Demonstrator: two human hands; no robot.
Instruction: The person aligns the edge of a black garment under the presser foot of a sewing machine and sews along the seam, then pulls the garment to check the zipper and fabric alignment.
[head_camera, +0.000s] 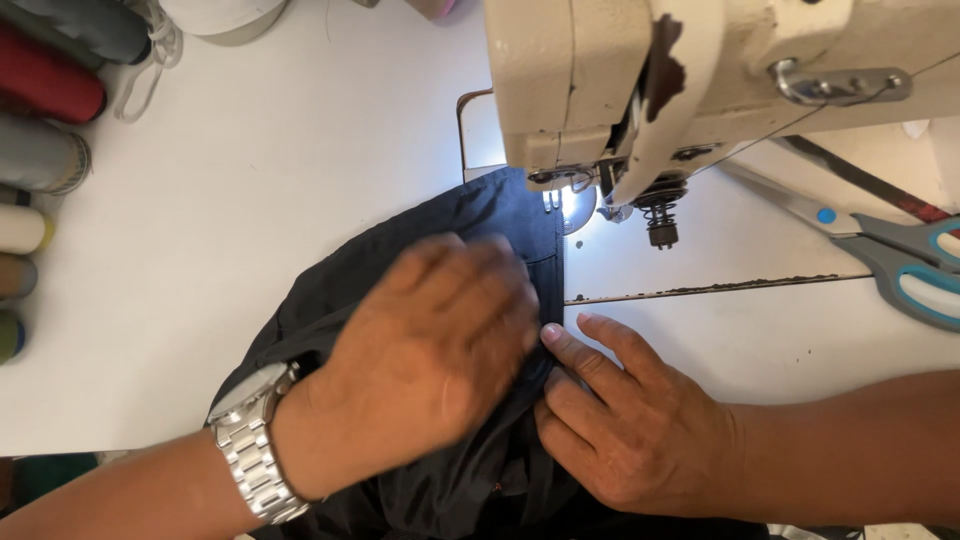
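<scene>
here, white table (250, 230), left hand (430, 350) and right hand (630, 430) flat on dark cloth (490, 215), fingers (590, 345) apart, scissors (890, 250) nearby

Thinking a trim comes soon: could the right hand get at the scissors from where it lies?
Probably yes: the right hand presses the black fabric, and only bare white table lies between it and the blue-handled scissors.

I'm seeing black fabric (480, 215), plain, no pattern, lying under both hands. Sewing machine (700, 70) is showing cream/beige w/ chipped dark patches. Table (250, 200) is looking white. Scissors (900, 260) are showing grey handles w/ light blue inner grips + a blue pivot dot. Thread cones at the edge: red (45, 80), grey (40, 155), cream (20, 228), tan (15, 275), green (10, 335). Wristwatch (250, 440) is gleaming silver metal.
</scene>
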